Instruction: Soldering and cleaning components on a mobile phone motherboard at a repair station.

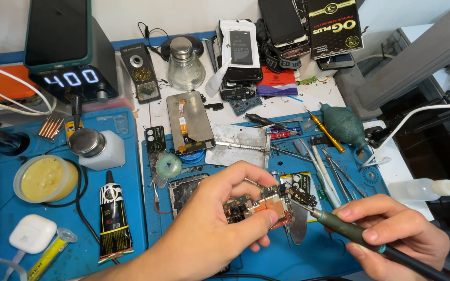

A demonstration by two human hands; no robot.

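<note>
Left hand (212,224) pinches the circuit board (264,205) near the surface's front edge; right hand (391,234) grips the soldering iron (350,231), tip touching — work underway, unfinished

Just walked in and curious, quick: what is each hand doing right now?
Left hand: fingers closed on a small circuit board.
Right hand: fingers closed around a soldering iron, its tip at the board.
</note>
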